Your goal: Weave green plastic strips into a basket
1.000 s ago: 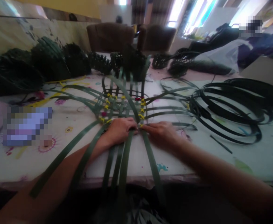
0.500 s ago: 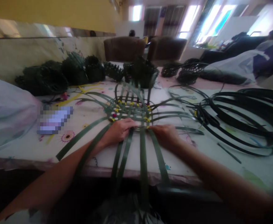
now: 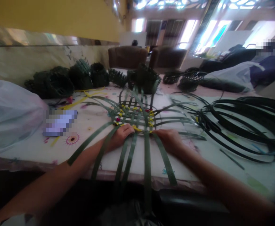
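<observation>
A woven base (image 3: pixel 132 116) of dark green flat strips lies on the table, with loose strip ends fanning out on every side. Small yellow ties run along its borders, with a few red ones among them. Fingers closed, my left hand (image 3: pixel 123 134) grips its near edge left of the middle. At the near right corner, my right hand (image 3: pixel 167 138) pinches the edge beside a yellow tie. Between both hands a thin yellow strip (image 3: pixel 137 129) runs along the near edge. Several green strips (image 3: pixel 147 163) hang toward me over the table's front edge. My fingertips are partly hidden.
Coils of dark green strip (image 3: pixel 248 125) lie on the right. Finished-looking green baskets (image 3: pixel 59 82) line the back. A white plastic bag (image 3: pixel 12 116) and a blurred-out flat object (image 3: pixel 61 123) sit left. Another person (image 3: pixel 269 67) is at the far right.
My left hand has drawn slightly back and down, and the yellow strip along the near edge now shows. My right hand stays at the corner. The view has tilted up a little.
</observation>
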`<action>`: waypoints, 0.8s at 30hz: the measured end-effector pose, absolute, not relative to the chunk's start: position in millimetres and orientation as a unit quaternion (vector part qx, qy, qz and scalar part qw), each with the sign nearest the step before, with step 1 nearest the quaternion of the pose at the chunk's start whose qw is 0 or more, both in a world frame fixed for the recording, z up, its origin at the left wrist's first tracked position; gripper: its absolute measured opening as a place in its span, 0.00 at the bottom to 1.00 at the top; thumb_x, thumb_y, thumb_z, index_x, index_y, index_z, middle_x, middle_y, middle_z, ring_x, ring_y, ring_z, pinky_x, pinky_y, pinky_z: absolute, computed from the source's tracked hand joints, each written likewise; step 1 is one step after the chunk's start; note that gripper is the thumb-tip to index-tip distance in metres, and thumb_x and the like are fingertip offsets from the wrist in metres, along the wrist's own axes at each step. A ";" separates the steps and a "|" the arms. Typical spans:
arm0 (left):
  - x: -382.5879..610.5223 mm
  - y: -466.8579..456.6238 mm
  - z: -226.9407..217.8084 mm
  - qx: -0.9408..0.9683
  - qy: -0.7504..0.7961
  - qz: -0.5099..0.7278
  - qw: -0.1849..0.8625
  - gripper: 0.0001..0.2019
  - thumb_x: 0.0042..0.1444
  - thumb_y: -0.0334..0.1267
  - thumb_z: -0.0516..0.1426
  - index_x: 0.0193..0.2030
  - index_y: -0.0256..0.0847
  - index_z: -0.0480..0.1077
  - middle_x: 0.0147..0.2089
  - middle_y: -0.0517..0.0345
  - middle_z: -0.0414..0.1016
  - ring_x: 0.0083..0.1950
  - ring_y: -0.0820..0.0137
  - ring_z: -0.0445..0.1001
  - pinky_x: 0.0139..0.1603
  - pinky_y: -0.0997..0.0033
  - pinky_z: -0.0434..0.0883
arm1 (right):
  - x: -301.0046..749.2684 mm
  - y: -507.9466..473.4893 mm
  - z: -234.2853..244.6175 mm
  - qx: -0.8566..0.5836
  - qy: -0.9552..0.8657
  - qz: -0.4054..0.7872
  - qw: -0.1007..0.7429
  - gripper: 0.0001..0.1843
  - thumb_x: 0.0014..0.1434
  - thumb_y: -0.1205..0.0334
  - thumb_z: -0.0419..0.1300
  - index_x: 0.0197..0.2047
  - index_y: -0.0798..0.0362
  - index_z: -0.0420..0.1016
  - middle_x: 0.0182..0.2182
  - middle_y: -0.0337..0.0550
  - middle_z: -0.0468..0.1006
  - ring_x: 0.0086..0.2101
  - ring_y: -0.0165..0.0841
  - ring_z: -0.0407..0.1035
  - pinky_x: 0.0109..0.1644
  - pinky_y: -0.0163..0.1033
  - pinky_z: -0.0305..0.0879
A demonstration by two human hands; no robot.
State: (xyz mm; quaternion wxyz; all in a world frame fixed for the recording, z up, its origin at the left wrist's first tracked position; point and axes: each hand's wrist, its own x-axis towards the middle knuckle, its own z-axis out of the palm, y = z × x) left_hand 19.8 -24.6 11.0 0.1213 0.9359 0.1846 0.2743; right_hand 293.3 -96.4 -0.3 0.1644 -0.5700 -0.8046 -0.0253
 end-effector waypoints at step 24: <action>34.1 -14.3 1.9 0.943 0.239 0.224 0.057 0.06 0.63 0.29 0.53 0.39 0.38 0.72 0.39 0.51 0.77 0.42 0.64 0.76 0.43 0.67 0.74 | 296.6 -95.4 -8.1 -0.552 -0.812 -0.066 0.176 0.13 0.60 0.68 0.53 0.41 0.52 0.79 0.30 0.42 0.81 0.28 0.31 0.71 0.33 0.35 0.58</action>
